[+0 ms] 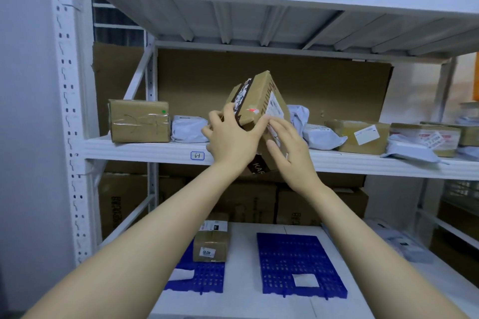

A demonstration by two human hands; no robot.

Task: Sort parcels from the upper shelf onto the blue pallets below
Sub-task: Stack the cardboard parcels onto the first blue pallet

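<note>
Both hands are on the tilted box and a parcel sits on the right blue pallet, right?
No. Left hand and right hand hold the tilted box, but the parcel sits on the left blue pallet; the right blue pallet bears only a white slip, as the head view shows.

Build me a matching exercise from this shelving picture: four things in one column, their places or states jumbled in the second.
Column one
1. tilted box
2. taped box with the green dot
3. small brown box
4. right blue pallet

Column two
A. sits on the left blue pallet
B. bears only a white slip
C. gripped by the left hand
D. stands at the left end of the upper shelf

Pairs: 1-C, 2-D, 3-A, 4-B
</note>
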